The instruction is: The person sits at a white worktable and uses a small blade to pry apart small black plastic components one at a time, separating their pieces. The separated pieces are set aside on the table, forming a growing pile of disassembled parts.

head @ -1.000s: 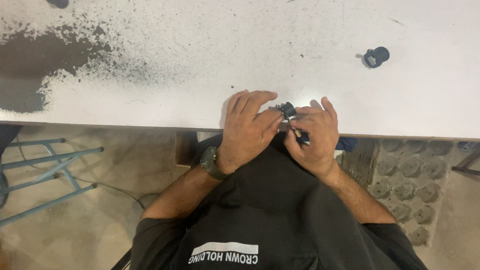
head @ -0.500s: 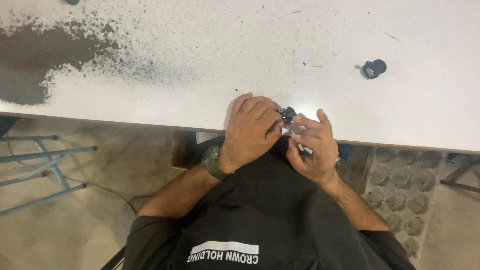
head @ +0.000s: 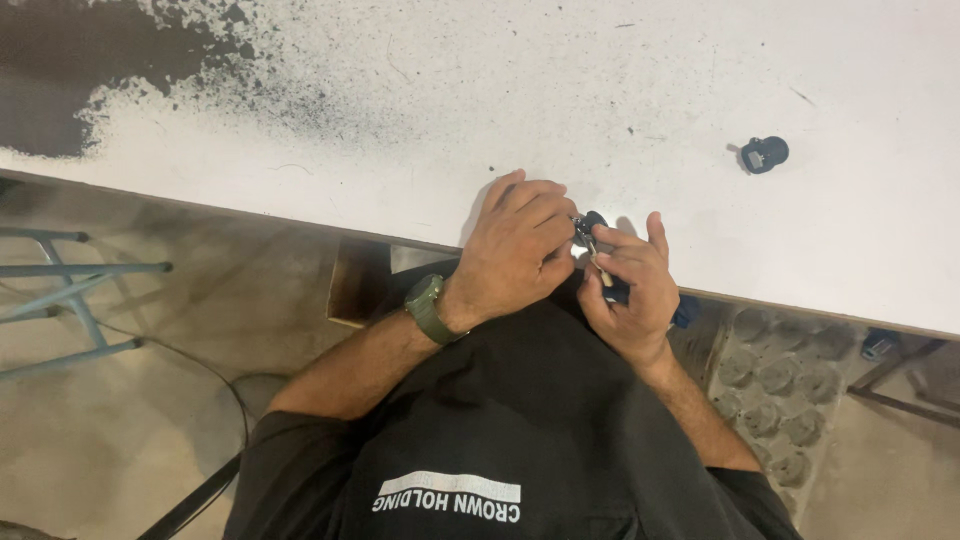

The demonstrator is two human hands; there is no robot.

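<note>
My left hand [head: 520,250], with a green watch on its wrist, and my right hand [head: 632,290] meet at the near edge of a white worktable [head: 560,110]. Together they pinch a small dark part with a shiny metal piece [head: 588,236]. The left fingers curl over it from the left. My right thumb and fingers hold it from the right, with a thin pale pin sticking down between them. Most of the part is hidden by the fingers. A second small dark round part [head: 765,154] lies alone on the table, far to the right of my hands.
The tabletop has a large black speckled stain [head: 90,70] at its far left. Under the table stand a blue metal frame [head: 70,300] on the left, a cardboard box [head: 355,285] and a grey moulded tray [head: 775,400] on the right. A cable [head: 215,380] runs over the floor.
The view has shifted, so my hands sit a little lower and further right. Both hands keep hold of the small part, and their fingers have shifted slightly on it.
</note>
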